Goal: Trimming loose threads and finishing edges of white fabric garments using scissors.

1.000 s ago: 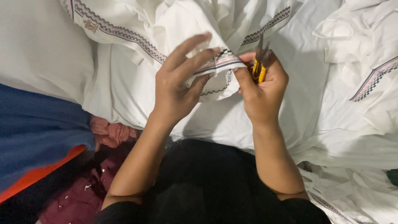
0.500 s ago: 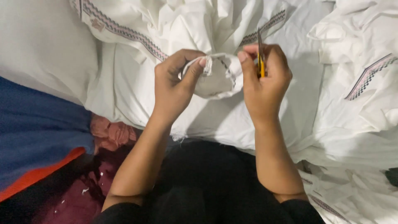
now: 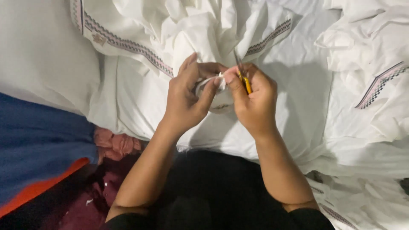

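Note:
My left hand point(image 3: 187, 102) pinches a fold of white cloth with an embroidered patterned band point(image 3: 213, 87), bunched tight between thumb and fingers. My right hand point(image 3: 253, 104) is closed around a small yellow-handled thread cutter point(image 3: 243, 81), whose metal tip points up beside the pinched fold. Both hands meet over a heap of white garments point(image 3: 298, 85). The cutter's blades are mostly hidden by my fingers.
White garments with dark zigzag trim point(image 3: 123, 44) spread across the top and right. A blue cloth with an orange edge point(image 3: 38, 157) lies at the left, with pink fabric point(image 3: 115, 142) and maroon fabric point(image 3: 81, 204) beside it. My dark-clothed lap point(image 3: 213, 196) fills the bottom.
My left fingers, spread over the trim a second ago, have curled in and bunched the cloth. My right hand with the cutter has moved in closer to the pinched fold.

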